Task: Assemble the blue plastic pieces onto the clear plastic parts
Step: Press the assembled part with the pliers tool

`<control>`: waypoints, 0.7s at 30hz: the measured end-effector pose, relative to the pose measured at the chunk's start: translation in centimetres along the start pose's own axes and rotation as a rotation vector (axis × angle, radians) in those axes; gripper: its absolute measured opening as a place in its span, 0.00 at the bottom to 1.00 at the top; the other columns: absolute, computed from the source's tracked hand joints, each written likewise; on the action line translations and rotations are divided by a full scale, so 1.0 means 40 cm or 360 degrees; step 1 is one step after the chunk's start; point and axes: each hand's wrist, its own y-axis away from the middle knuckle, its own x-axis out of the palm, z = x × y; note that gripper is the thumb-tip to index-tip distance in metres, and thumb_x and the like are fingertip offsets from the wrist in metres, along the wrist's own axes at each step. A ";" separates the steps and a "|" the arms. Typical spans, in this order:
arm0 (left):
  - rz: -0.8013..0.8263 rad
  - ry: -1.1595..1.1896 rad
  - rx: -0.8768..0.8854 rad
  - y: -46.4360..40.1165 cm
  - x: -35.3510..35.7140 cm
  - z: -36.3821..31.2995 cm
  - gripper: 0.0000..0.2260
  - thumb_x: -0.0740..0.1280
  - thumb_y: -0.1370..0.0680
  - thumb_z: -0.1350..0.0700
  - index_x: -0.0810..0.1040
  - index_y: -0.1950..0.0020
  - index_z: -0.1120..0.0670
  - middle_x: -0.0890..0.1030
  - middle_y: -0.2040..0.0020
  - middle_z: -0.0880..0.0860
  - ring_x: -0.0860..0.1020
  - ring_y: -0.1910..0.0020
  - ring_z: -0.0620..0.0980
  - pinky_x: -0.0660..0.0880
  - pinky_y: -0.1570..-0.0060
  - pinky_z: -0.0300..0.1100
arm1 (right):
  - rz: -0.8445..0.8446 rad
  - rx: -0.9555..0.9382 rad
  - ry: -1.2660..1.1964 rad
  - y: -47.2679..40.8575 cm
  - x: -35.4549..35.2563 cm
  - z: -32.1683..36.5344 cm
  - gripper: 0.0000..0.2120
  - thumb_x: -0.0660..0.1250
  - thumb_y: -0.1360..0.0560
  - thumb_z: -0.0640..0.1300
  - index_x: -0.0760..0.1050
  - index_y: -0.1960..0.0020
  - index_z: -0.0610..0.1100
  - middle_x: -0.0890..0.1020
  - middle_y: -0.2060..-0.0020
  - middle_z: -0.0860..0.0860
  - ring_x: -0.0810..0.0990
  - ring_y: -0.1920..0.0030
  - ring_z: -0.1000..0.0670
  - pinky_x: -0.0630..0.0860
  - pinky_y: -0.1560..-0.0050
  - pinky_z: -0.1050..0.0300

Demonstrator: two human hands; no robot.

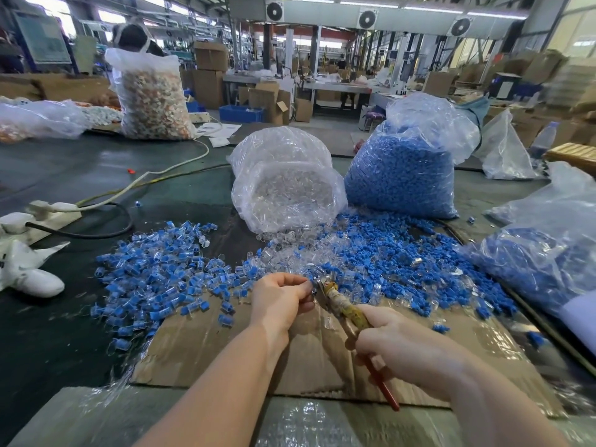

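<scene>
At the far left of the dark tabletop (64,317) lie a white glove (30,272) and a white power strip (42,211) with its cables. Next comes a spread heap of assembled pieces (154,269), blue set in clear. The left hand (280,300) hovers over a flattened cardboard sheet (225,343), its fingers (301,290) curled and pinching a small part that is too hidden to tell apart. Right against it is the nose of a pair of pliers (342,306), gripped by the right hand (396,346), whose fingers are wrapped round the handles. Behind the hands, a bag of clear plastic parts (287,188) lies tipped over, spilling forward. Beside it to the right stands a bag of blue plastic pieces (403,175), with loose blue ones (419,253) scattered before it. Another bag with blue pieces (541,253) lies at the far right.
</scene>
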 end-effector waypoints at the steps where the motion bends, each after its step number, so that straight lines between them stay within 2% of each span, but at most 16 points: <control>1: -0.0002 0.0001 -0.0006 0.002 0.001 0.000 0.04 0.68 0.27 0.68 0.79 0.58 0.60 0.80 0.61 0.57 0.79 0.65 0.48 0.75 0.71 0.33 | -0.0003 -0.0022 0.0042 0.000 0.003 0.000 0.06 0.56 0.27 0.33 0.69 0.55 0.42 0.69 0.60 0.44 0.68 0.61 0.46 0.64 0.60 0.52; 3: -0.0009 0.0021 -0.0015 0.005 0.002 -0.001 0.05 0.67 0.27 0.68 0.79 0.58 0.60 0.80 0.62 0.57 0.79 0.66 0.48 0.75 0.71 0.34 | -0.0038 -0.0076 0.0201 0.002 0.009 0.003 0.05 0.55 0.25 0.35 0.67 0.56 0.42 0.70 0.60 0.46 0.68 0.62 0.48 0.66 0.62 0.53; 6: -0.0027 0.0035 -0.0014 0.009 0.007 0.000 0.05 0.68 0.27 0.68 0.79 0.59 0.59 0.81 0.63 0.56 0.79 0.68 0.47 0.76 0.71 0.35 | -0.0134 -0.0117 0.0405 0.003 0.016 0.006 0.07 0.54 0.23 0.38 0.65 0.59 0.44 0.71 0.59 0.49 0.69 0.63 0.51 0.71 0.60 0.54; 10: -0.0056 0.0048 -0.0003 0.008 0.013 0.001 0.05 0.68 0.27 0.67 0.79 0.60 0.59 0.80 0.65 0.55 0.78 0.71 0.46 0.76 0.71 0.35 | -0.0165 -0.0147 0.0501 0.002 0.020 0.004 0.09 0.54 0.22 0.39 0.64 0.60 0.47 0.71 0.60 0.52 0.68 0.65 0.54 0.69 0.62 0.60; 12: -0.0064 0.0058 0.0000 0.009 0.013 0.001 0.03 0.68 0.27 0.67 0.79 0.58 0.60 0.80 0.65 0.55 0.78 0.71 0.46 0.77 0.70 0.36 | -0.0167 -0.0162 0.0393 0.000 0.022 -0.001 0.08 0.57 0.23 0.39 0.66 0.60 0.47 0.72 0.61 0.53 0.69 0.67 0.55 0.67 0.65 0.62; 14: -0.0101 0.0031 0.0040 0.007 0.008 0.001 0.03 0.68 0.26 0.66 0.79 0.57 0.59 0.80 0.64 0.55 0.78 0.70 0.46 0.76 0.70 0.37 | -0.0146 -0.0149 0.0094 -0.001 0.022 -0.009 0.06 0.60 0.26 0.37 0.69 0.60 0.45 0.73 0.65 0.52 0.69 0.69 0.54 0.66 0.68 0.62; 17: -0.0262 -0.0275 0.0295 -0.002 -0.020 -0.003 0.06 0.68 0.25 0.63 0.78 0.59 0.54 0.81 0.63 0.53 0.78 0.67 0.46 0.76 0.69 0.38 | -0.0263 -0.0176 -0.0060 -0.008 0.010 -0.029 0.05 0.63 0.27 0.36 0.72 0.58 0.44 0.72 0.68 0.52 0.67 0.75 0.57 0.63 0.74 0.67; 18: -0.0329 -0.0483 0.0443 -0.007 -0.036 -0.006 0.06 0.67 0.25 0.62 0.78 0.59 0.52 0.81 0.62 0.51 0.78 0.66 0.45 0.75 0.66 0.35 | -0.0372 -0.0201 -0.0010 -0.013 0.004 -0.042 0.04 0.63 0.26 0.37 0.73 0.56 0.45 0.72 0.67 0.52 0.67 0.75 0.57 0.64 0.75 0.67; 19: -0.0407 -0.0714 0.0594 -0.013 -0.055 -0.011 0.05 0.67 0.25 0.62 0.79 0.57 0.52 0.81 0.59 0.49 0.77 0.64 0.43 0.72 0.66 0.30 | -0.0500 -0.0226 0.0080 -0.020 -0.004 -0.057 0.05 0.64 0.26 0.38 0.73 0.53 0.46 0.73 0.65 0.51 0.68 0.72 0.56 0.66 0.73 0.66; 21: -0.0579 -0.1067 0.0814 -0.027 -0.099 -0.017 0.05 0.66 0.23 0.61 0.81 0.51 0.55 0.78 0.56 0.49 0.73 0.62 0.42 0.68 0.66 0.27 | -0.0758 -0.0197 0.0386 -0.030 -0.027 -0.088 0.08 0.66 0.26 0.42 0.73 0.48 0.46 0.75 0.60 0.50 0.72 0.64 0.53 0.73 0.63 0.60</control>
